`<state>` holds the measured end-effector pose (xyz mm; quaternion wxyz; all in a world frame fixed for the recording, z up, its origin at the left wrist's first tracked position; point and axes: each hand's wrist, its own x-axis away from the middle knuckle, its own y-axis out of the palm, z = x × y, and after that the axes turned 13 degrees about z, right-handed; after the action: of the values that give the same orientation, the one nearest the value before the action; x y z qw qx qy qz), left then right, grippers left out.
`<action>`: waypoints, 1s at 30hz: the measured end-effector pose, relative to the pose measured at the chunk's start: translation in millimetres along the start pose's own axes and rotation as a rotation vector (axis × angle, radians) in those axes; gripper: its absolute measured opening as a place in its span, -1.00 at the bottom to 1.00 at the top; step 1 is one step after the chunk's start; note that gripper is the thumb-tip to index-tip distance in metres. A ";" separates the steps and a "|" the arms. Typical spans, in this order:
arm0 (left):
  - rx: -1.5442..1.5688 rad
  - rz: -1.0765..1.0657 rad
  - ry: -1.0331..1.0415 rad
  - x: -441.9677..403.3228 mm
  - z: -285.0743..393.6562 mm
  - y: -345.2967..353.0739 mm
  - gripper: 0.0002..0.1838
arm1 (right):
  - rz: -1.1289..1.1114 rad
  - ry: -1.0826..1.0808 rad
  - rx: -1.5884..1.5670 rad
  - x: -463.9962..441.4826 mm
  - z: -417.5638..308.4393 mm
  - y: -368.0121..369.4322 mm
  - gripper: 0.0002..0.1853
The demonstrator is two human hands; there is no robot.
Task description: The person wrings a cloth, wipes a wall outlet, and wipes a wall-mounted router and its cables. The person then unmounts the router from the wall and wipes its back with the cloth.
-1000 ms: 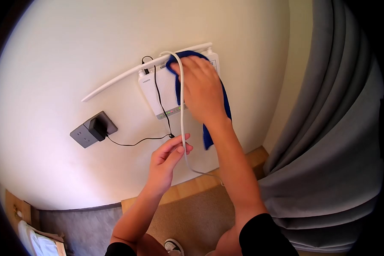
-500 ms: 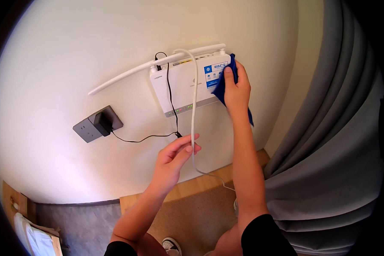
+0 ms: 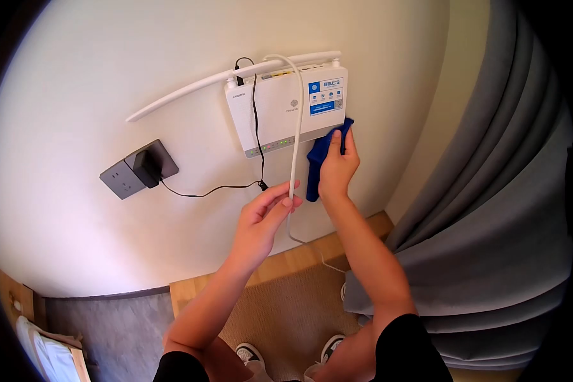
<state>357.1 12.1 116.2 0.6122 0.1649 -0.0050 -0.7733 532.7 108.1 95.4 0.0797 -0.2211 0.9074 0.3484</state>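
Router (image 3: pixel 272 122) behind wht cable (image 3: pixel 295 153), blk cord (image 3: pixel 256 114); L grip (image 3: pixel 259 221) pinching cable, R grip (image 3: pixel 339 169) clamping cloth (image 3: pixel 316 167).

white cable (image 3: pixel 296 140) and black cord (image 3: pixel 257 121) hang across the router (image 3: pixel 274 121)
from where i stand, antennas (image 3: pixel 181 93) line its top and the right hand (image 3: pixel 339 169) with the blue cloth (image 3: pixel 315 169) crowds its lower right corner; a hand could pass over open wall (image 3: pixel 395 114) towards the curtain (image 3: pixel 477 267).

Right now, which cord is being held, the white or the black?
The thick white cord: the left hand holds it. The black cord is thinner and runs to the chunky plug on the wall.
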 end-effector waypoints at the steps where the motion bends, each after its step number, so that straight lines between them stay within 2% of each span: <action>1: 0.009 0.002 0.001 -0.9 0.1 -0.8 -0.63 | 0.059 0.125 -0.095 9.2 -7.1 5.9 -0.62; 2: 0.015 0.005 0.003 -1.9 1.1 -2.0 -0.63 | 0.060 0.127 -0.100 9.5 -6.6 7.8 -0.62; 4: 0.010 -0.002 0.013 -1.6 3.1 -3.0 -0.63 | 0.070 0.354 -0.202 9.8 -4.3 9.3 -0.65; 8: 0.011 -0.003 0.024 -1.1 0.8 -2.6 -0.62 | 0.039 0.502 -0.125 31.7 -8.9 17.1 -0.62; 10: -0.008 -0.018 0.015 -2.8 1.0 -6.9 -0.63 | -0.022 0.613 -0.044 48.9 -26.2 21.3 -0.60; 12: -0.028 -0.039 0.008 -3.8 3.4 -7.8 -0.63 | -0.166 0.741 -0.100 62.6 -23.9 21.3 -0.63; 14: -0.128 0.028 0.046 -1.0 8.3 -6.8 -0.60 | -0.304 0.771 -0.079 70.4 -32.8 21.8 -0.67; 16: -0.101 0.026 0.042 -2.7 7.8 -9.2 -0.60 | -0.281 0.827 -0.155 70.2 -39.0 23.1 -0.69; 18: -0.090 0.022 0.058 -2.2 8.4 -12.0 -0.61 | -0.376 0.937 -0.229 67.6 -46.4 16.9 -0.70; 20: -0.092 0.024 0.054 -3.4 11.3 -11.0 -0.61 | -0.353 0.939 -0.167 63.1 -41.8 17.9 -0.66; 22: -0.094 0.037 0.048 -3.2 10.6 -8.6 -0.62 | -0.125 0.843 -0.189 58.1 -33.5 21.5 -0.63; 23: -0.101 0.028 0.040 -4.4 9.1 -7.4 -0.63 | -0.097 0.778 -0.188 53.3 -21.7 20.3 -0.61; 24: -0.107 0.019 0.034 -5.4 7.3 -7.0 -0.64 | -0.104 0.781 -0.186 47.8 -19.3 18.7 -0.61; 26: -0.071 0.017 0.038 -6.0 2.6 -7.9 -0.68 | -0.056 0.649 -0.176 37.3 -18.5 14.1 -0.59; 30: -0.085 0.034 0.028 -4.7 0.7 -9.1 -0.70 | -0.083 0.647 -0.234 37.9 -21.2 14.9 -0.58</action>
<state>349.2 18.7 116.2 0.6317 0.1495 0.0338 -0.7599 492.4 90.6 108.8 -0.2238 -0.3646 0.8297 0.3585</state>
